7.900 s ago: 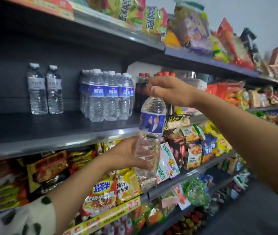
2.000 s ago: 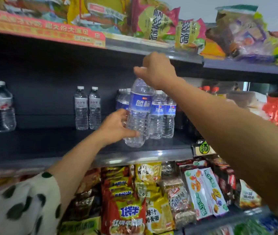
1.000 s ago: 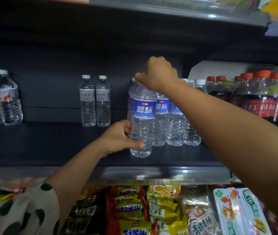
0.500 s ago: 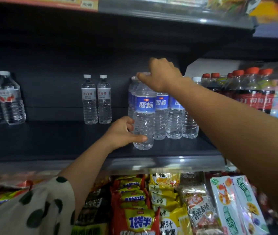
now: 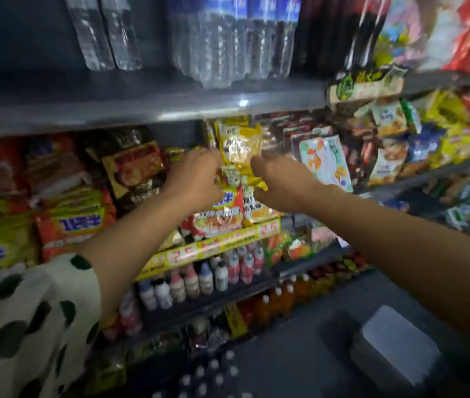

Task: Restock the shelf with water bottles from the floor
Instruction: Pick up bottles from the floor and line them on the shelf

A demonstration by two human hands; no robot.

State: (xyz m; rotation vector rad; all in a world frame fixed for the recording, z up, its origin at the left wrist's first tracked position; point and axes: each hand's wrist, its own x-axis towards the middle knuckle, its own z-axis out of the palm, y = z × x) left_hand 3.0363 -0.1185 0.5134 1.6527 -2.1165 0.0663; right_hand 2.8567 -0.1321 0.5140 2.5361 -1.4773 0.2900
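Above both empty hands [image 5: 196, 179] stand shelved water bottles [image 5: 216, 50].

The dark metal shelf [image 5: 142, 107] carries clear plastic water bottles [image 5: 228, 44] near its front edge; on the dark floor [image 5: 299, 354], white-capped bottles [image 5: 213, 377] stand beside a white box [image 5: 394, 349].

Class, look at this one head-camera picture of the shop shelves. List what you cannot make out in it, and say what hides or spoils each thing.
- Blue-label water bottles: necks and caps cut off by the top edge.
- Left hand and right hand: motion blur; contact with the yellow packets unclear.
- White-capped bottles on the floor: dark, blurred, cut by the bottom edge.
- Yellow price strip: print too blurred to read.
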